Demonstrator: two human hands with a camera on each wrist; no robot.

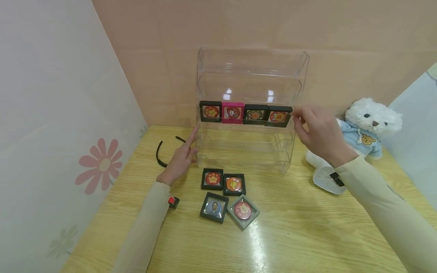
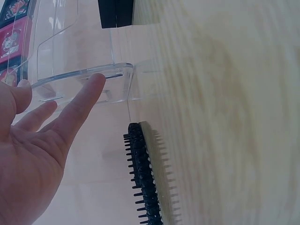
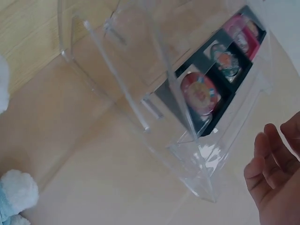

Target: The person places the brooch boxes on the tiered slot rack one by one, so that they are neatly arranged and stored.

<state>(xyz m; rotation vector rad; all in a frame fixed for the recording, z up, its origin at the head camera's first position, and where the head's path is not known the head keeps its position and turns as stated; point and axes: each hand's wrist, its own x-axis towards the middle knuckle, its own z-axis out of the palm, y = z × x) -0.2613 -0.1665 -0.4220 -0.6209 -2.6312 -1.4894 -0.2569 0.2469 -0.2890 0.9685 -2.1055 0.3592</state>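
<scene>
A clear tiered rack (image 1: 250, 72) stands against the back wall. Its middle tier holds a row: a black-framed badge (image 1: 210, 111) at the left end, a pink-framed badge (image 1: 233, 113), then a black-framed badge with a dark design (image 1: 256, 114) and another black-framed badge (image 1: 279, 116). My left hand (image 1: 179, 159) rests its extended fingers against the rack's lower left side; the left wrist view shows one fingertip (image 2: 99, 79) on the clear panel. Beside the row's right end is my right hand (image 1: 319, 129), fingers loosely bent, nothing in them. In the right wrist view it appears apart from the rack.
In front of the rack lie black-framed badges (image 1: 212, 179) and a grey-framed one (image 1: 243, 211). A black toothed headband (image 2: 143, 173) lies left of the rack. A small black-and-red item (image 1: 173, 202) sits by my left sleeve. A white teddy bear (image 1: 365, 121) and pale dish-like object (image 1: 328, 180) are right.
</scene>
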